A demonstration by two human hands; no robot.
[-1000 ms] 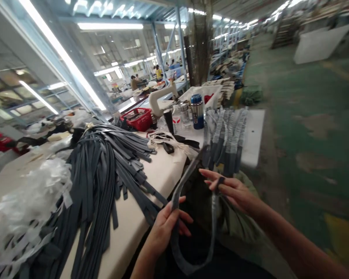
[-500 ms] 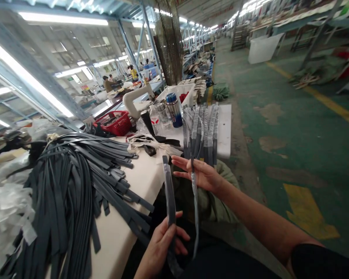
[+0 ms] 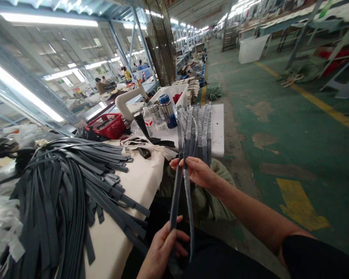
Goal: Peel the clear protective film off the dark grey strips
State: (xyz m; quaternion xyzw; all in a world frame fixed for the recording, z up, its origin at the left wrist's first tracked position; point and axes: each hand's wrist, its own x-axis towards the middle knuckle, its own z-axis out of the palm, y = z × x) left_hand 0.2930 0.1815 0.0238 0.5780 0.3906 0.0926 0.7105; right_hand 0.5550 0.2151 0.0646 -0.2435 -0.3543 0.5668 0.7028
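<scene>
My left hand is closed around the lower part of a dark grey strap that rises to my right hand. Fingers of my right hand pinch the upper end of a second strap, partly wrapped in clear plastic, and touch the top of the first strap too. Both straps hang side by side over my lap. Just beyond my right hand, several straps with plastic-wrapped ends lie over the white table end. A large bundle of dark grey straps spreads over the cream tabletop to the left.
A blue and steel flask, a glass bottle and a red basket stand behind the straps. Crumpled clear plastic lies at far left. The green floor with a yellow arrow is on the right.
The upper end of the first strap has swung right, from standing apart to meeting my right hand's fingers beside the wrapped strap. My right hand's spread fingers have closed in.
</scene>
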